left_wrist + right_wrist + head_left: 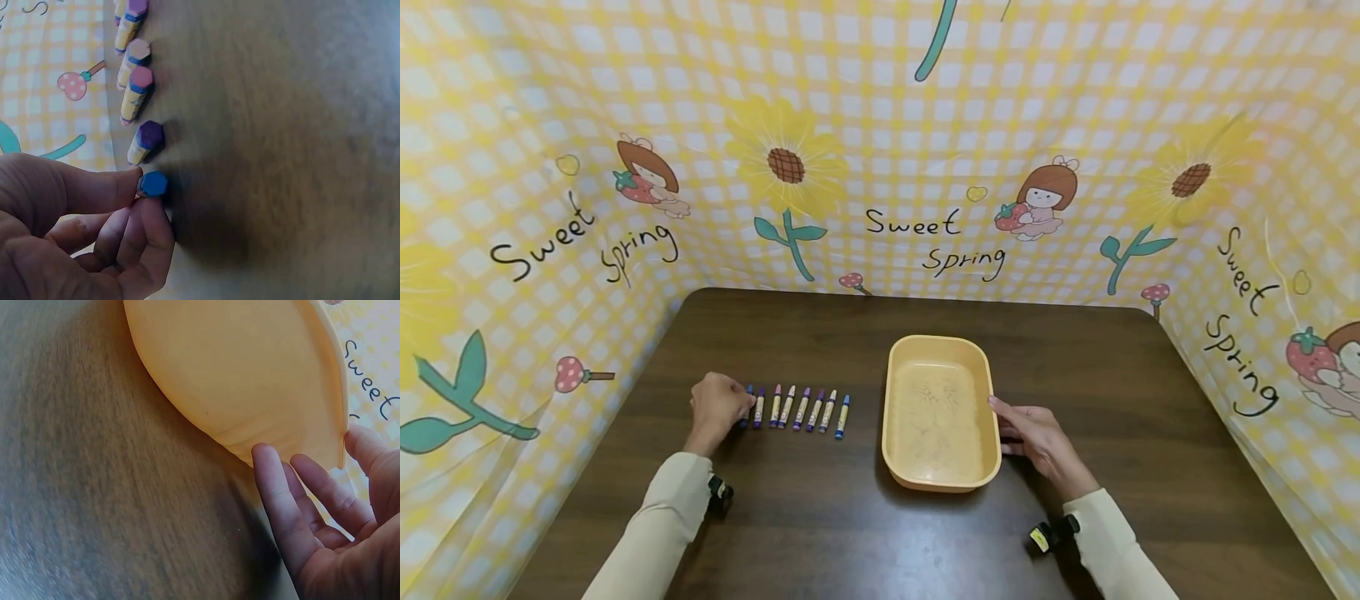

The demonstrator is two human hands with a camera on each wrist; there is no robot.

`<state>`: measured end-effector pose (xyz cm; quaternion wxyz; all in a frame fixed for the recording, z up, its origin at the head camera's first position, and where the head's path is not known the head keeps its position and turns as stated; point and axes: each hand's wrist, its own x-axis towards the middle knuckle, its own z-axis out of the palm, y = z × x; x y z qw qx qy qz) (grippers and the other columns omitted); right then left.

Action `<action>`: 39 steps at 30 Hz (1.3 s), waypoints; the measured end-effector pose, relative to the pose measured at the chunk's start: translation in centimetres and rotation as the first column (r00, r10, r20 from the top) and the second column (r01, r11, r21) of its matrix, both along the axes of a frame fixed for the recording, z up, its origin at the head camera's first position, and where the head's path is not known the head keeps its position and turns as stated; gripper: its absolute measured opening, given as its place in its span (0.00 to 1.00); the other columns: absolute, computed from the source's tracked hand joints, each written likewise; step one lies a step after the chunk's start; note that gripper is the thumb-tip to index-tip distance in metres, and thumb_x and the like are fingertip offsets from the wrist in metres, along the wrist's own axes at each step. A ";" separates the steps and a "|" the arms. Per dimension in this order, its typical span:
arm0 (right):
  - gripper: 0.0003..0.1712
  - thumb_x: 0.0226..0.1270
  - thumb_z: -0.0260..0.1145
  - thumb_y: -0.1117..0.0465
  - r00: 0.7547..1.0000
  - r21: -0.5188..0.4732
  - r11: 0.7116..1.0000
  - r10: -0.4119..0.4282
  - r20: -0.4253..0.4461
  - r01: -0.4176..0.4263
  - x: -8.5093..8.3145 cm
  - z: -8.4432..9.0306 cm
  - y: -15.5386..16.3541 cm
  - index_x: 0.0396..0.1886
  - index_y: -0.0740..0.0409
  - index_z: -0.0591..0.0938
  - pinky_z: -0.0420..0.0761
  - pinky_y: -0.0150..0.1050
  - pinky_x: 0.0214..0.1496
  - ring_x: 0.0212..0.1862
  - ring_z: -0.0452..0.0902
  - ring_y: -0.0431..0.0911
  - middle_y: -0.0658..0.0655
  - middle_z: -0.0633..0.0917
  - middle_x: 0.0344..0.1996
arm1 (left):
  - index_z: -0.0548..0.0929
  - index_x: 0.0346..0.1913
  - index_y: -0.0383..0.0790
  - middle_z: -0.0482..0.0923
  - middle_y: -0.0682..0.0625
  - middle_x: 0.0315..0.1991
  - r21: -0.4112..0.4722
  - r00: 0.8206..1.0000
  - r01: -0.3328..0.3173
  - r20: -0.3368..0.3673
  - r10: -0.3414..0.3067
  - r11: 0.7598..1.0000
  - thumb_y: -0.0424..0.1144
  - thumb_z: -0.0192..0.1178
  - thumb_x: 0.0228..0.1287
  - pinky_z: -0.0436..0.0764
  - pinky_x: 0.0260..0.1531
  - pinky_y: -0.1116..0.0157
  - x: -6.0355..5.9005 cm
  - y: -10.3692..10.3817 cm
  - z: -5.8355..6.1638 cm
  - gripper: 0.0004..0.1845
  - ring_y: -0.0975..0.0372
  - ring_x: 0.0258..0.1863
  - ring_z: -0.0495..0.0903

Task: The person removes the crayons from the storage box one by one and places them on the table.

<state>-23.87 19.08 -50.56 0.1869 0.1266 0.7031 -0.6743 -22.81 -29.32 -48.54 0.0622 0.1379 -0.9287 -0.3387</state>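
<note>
My left hand (718, 408) pinches a blue-ended crayon (154, 184) between thumb and fingertips, at the left end of a row of crayons. Beside it lies a dark purple crayon (146, 141), followed by a pink one (136, 95) and several others running rightward. A crayon with a light blue tip (842, 417) closes the row at the right. At the yellow plastic basin (237, 369), my right hand (1037, 433) holds the right side, thumb at the rim and fingers against the outer wall. Nothing lies inside the basin.
Everything rests on a dark wooden table (805, 517). Checked yellow cloth (910, 150) with flowers and lettering hangs around its back and sides. Each wrist wears a small black camera, the left one (720, 496) close above the tabletop.
</note>
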 end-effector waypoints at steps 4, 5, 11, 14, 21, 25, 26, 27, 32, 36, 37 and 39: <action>0.25 0.68 0.70 0.47 1.000 -0.004 1.000 -0.008 0.008 0.008 0.0 -0.1 0.0 0.45 0.67 0.86 0.90 0.40 0.38 0.36 0.86 0.44 0.53 0.90 0.31 | 0.80 0.11 0.38 0.72 0.56 0.09 -0.016 1.000 0.000 -0.021 0.000 1.000 0.31 0.66 0.57 0.76 0.47 0.44 0.1 0.2 -0.1 0.17 0.53 0.25 0.76; 0.25 0.68 0.70 0.47 1.000 -0.005 1.000 -0.009 0.009 0.009 0.0 0.0 0.0 0.45 0.67 0.86 0.90 0.40 0.38 0.36 0.87 0.44 0.53 0.90 0.32 | 0.80 0.11 0.38 0.72 0.56 0.09 -0.021 1.000 -0.002 -0.023 0.001 1.000 0.31 0.66 0.57 0.77 0.47 0.45 0.1 0.2 -0.1 0.17 0.53 0.25 0.76; 0.27 0.68 0.70 0.47 1.000 -0.014 1.000 0.003 -0.004 -0.003 -0.2 0.1 0.0 0.49 0.69 0.85 0.90 0.40 0.38 0.37 0.87 0.44 0.54 0.90 0.34 | 0.74 0.08 0.43 0.65 0.58 0.07 -0.048 1.000 -0.008 -0.009 0.008 0.999 0.32 0.64 0.57 0.72 0.36 0.57 0.0 0.6 -0.3 0.21 0.58 0.18 0.69; 0.26 0.68 0.70 0.47 1.000 -0.023 1.000 0.003 -0.008 -0.003 -0.2 0.1 0.0 0.49 0.68 0.85 0.90 0.40 0.39 0.37 0.87 0.44 0.54 0.90 0.33 | 0.69 0.07 0.46 0.62 0.59 0.07 -0.065 1.000 -0.016 0.005 0.017 0.998 0.32 0.61 0.53 0.65 0.30 0.63 -0.1 0.8 -0.3 0.21 0.59 0.16 0.65; 0.26 0.67 0.72 0.47 1.000 -0.031 0.999 -0.010 -0.022 0.009 -0.1 -0.3 0.1 0.46 0.68 0.86 0.90 0.40 0.38 0.36 0.87 0.44 0.55 0.90 0.33 | 0.77 0.12 0.43 0.72 0.55 0.12 -0.071 0.999 -0.026 0.040 0.029 0.997 0.33 0.63 0.52 0.73 0.34 0.56 -0.2 0.6 -0.4 0.14 0.52 0.27 0.76; 0.27 0.66 0.72 0.46 1.000 -0.028 1.000 -0.002 -0.031 0.001 -0.1 -0.5 0.2 0.46 0.68 0.86 0.90 0.40 0.38 0.36 0.87 0.44 0.55 0.90 0.33 | 0.84 0.22 0.33 0.82 0.44 0.21 -0.062 0.999 -0.014 0.034 0.016 0.998 0.35 0.67 0.57 0.79 0.44 0.45 0.2 0.6 -0.5 0.10 0.44 0.35 0.81; 0.27 0.67 0.71 0.46 0.999 -0.028 1.000 0.003 -0.034 -0.004 -0.1 -0.6 0.2 0.46 0.68 0.86 0.90 0.40 0.39 0.36 0.87 0.44 0.55 0.90 0.33 | 0.86 0.26 0.30 0.84 0.42 0.24 -0.062 0.999 -0.011 0.031 0.013 0.998 0.36 0.68 0.58 0.79 0.47 0.42 0.3 0.6 -0.5 0.10 0.42 0.37 0.81; 0.27 0.67 0.71 0.46 0.999 -0.027 1.000 0.004 -0.033 -0.005 -0.1 -0.7 0.2 0.46 0.68 0.86 0.90 0.40 0.39 0.36 0.87 0.44 0.55 0.90 0.33 | 0.87 0.30 0.29 0.86 0.39 0.28 -0.059 1.000 -0.009 0.028 0.010 0.998 0.36 0.68 0.59 0.78 0.49 0.39 0.4 0.7 -0.5 0.11 0.40 0.40 0.82; 0.28 0.67 0.71 0.45 0.999 -0.025 0.999 0.021 -0.043 -0.022 0.0 -0.9 0.3 0.47 0.69 0.86 0.90 0.40 0.39 0.37 0.88 0.44 0.56 0.91 0.34 | 0.88 0.35 0.28 0.87 0.33 0.39 -0.065 0.998 -0.026 0.053 0.029 0.998 0.39 0.65 0.64 0.77 0.52 0.36 1.1 0.7 -0.3 0.13 0.34 0.47 0.80; 0.30 0.68 0.70 0.45 0.997 -0.031 0.999 0.040 -0.060 -0.042 0.0 -0.8 0.4 0.49 0.70 0.85 0.90 0.40 0.40 0.37 0.88 0.44 0.57 0.91 0.36 | 0.86 0.41 0.28 0.86 0.32 0.43 -0.078 0.997 -0.030 0.073 0.036 0.996 0.42 0.61 0.67 0.78 0.50 0.37 1.4 0.3 0.5 0.16 0.33 0.50 0.79; 0.30 0.68 0.70 0.45 0.997 -0.031 0.998 0.047 -0.065 -0.049 -0.1 -0.8 0.5 0.50 0.70 0.85 0.90 0.40 0.40 0.38 0.88 0.44 0.57 0.91 0.36 | 0.85 0.43 0.27 0.85 0.32 0.44 -0.075 0.997 -0.025 0.071 0.030 0.997 0.42 0.60 0.68 0.78 0.50 0.38 1.5 0.2 0.8 0.17 0.33 0.51 0.79; 0.30 0.69 0.69 0.45 0.996 -0.032 0.998 0.053 -0.070 -0.055 -0.2 -0.6 0.7 0.51 0.71 0.84 0.90 0.40 0.40 0.38 0.88 0.44 0.57 0.91 0.36 | 0.83 0.48 0.26 0.85 0.32 0.45 -0.073 0.998 -0.004 0.055 0.008 0.997 0.42 0.59 0.69 0.78 0.51 0.39 1.6 0.0 1.3 0.19 0.35 0.51 0.79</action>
